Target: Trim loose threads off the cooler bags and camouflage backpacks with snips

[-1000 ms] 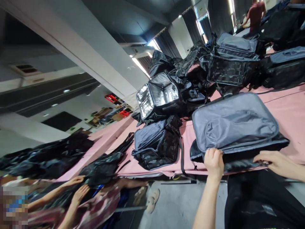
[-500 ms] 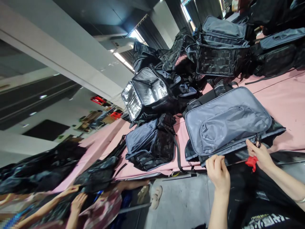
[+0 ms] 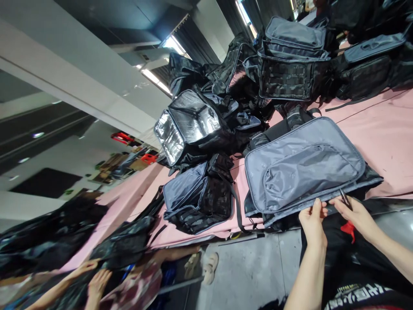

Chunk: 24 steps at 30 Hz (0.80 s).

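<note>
Here's the pink-covered table (image 3: 390, 150), running right across the scene and loaded with bags. Biggest up front is the grey-lined bag (image 3: 309, 172), lying on the table's near side, grey face up, a rumpled rounded pocket across it, its near edge right at the hands. Beyond it, a webbed black bag (image 3: 285, 79) stands with its grey flap raised; over to the left, a foil-lined bag (image 3: 196, 118) gapes, silver inside. Nearer, a smaller bag (image 3: 200, 200) sits beside the big one, apart from it, a strap dangling between them. Far lower left, a co-worker's hands (image 3: 99, 282) are on dark fabric.

Now the person's own hands! The left hand (image 3: 313, 220) pinches the near edge, thumb and fingers closed on it. Just beside it, the right hand (image 3: 357, 214) curls its fingers around a slim dark tool (image 3: 344, 198), tip poking up. And smallest, a red scrap (image 3: 348, 230) hangs beneath that hand.
</note>
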Each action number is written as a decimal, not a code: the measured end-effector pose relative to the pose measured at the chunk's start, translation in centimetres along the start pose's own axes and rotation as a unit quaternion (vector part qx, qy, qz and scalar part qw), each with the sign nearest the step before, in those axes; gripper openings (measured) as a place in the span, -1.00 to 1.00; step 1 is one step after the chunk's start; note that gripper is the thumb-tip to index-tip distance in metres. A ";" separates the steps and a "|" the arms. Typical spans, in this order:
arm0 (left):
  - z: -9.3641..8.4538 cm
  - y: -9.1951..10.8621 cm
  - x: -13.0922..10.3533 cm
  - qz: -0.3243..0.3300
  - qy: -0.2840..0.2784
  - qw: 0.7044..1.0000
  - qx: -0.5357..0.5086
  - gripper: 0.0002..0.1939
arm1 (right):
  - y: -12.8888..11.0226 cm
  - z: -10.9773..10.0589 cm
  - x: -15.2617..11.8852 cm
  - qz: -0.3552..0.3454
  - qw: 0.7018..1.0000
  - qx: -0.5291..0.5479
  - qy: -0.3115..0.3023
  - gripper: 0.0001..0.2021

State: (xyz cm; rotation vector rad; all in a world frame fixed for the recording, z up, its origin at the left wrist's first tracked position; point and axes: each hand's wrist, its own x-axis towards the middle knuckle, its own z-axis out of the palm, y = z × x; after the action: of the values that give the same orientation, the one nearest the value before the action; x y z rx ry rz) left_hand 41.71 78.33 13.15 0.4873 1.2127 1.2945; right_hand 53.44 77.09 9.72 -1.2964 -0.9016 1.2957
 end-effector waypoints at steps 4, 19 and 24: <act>-0.4 0.0 -0.1 -0.003 -0.008 0.999 0.036 -0.59 | 0.8 -2.0 -2.1 -0.038 0.988 -0.152 -0.004 -0.56; -0.9 -0.2 0.1 0.011 -0.022 0.998 0.052 -0.70 | 0.0 -1.2 -2.3 -0.157 0.919 -0.358 -0.049 -0.66; -0.8 -0.1 0.1 0.005 -0.016 0.999 0.051 -0.68 | 0.2 -1.6 -1.9 -0.174 0.917 -0.356 -0.047 -0.66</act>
State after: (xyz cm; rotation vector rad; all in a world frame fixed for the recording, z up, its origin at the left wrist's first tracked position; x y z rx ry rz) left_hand 41.04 78.10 12.80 0.5858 1.2554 1.2324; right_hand 54.72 75.00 9.63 -1.5219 -1.6894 0.7631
